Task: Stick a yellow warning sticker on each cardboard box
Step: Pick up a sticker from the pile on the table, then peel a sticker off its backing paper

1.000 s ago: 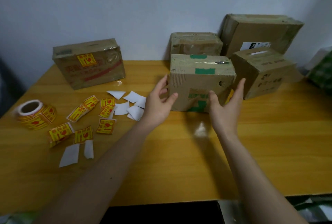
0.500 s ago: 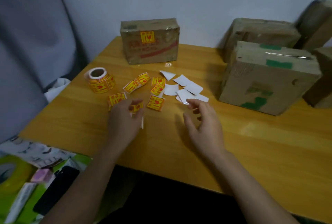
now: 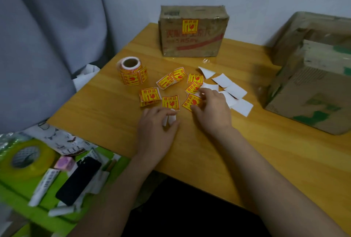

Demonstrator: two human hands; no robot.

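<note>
Here, both hands are lying low on the table [image 3: 209,160] near the middle of the frame. The left hand [image 3: 157,128] is resting palm down with its fingers curled around a white slip [image 3: 169,119], pinching it between thumb and fingertips. The right hand [image 3: 212,111] is reaching just beside it, its fingers bent over a loose sticker [image 3: 190,101] and touching its edge; whether it is actually gripping that sticker cannot be told.

Around the fingertips, more yellow stickers are lying scattered: one [image 3: 170,102] just above the left hand, a folded pair [image 3: 150,96] to its left, a curled strip [image 3: 171,79] higher up, and two more [image 3: 194,82] just above the right hand. White backing papers [image 3: 231,92] are spreading out to the right of the right hand. The sticker roll [image 3: 132,71] is standing on end in the upper left part of the table.

At the top centre, a box [image 3: 193,33] is standing against the wall, already wearing a yellow sticker [image 3: 190,26] on its front. At the right edge, a box with green marks [image 3: 311,96] is sitting near, with another box [image 3: 307,27] behind it.

In the lower left, off the table, a tape roll [image 3: 26,158] and a black phone [image 3: 78,179] are lying on a green surface [image 3: 19,185].
</note>
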